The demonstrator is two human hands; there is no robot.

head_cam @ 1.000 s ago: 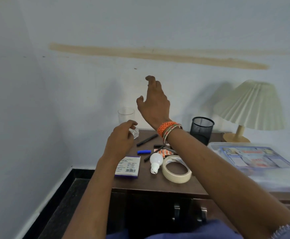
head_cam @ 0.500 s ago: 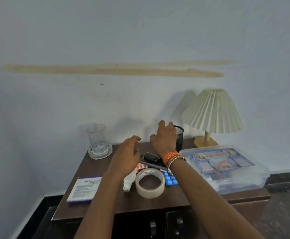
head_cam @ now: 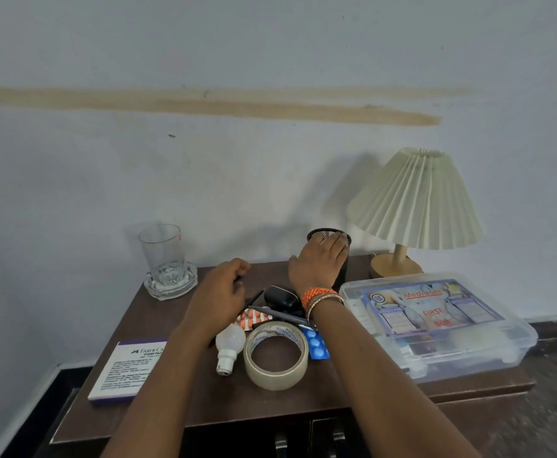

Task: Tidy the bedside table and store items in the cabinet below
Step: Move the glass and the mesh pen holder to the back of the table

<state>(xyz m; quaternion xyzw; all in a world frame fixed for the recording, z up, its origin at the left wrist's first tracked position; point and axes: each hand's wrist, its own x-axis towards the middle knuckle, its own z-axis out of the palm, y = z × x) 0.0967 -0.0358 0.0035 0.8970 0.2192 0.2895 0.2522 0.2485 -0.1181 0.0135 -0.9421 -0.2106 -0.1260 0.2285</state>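
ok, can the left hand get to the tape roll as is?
Probably yes. The left hand hovers just behind the bulb, and the tape roll lies flat beside it with its near side uncovered. The right forearm runs close along the roll's right edge.

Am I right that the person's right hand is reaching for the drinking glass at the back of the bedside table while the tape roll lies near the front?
Not quite: in the head view the right hand is at the black mesh pen cup, not the drinking glass, which stands apart at the back left. The tape roll does lie near the front of the bedside table.
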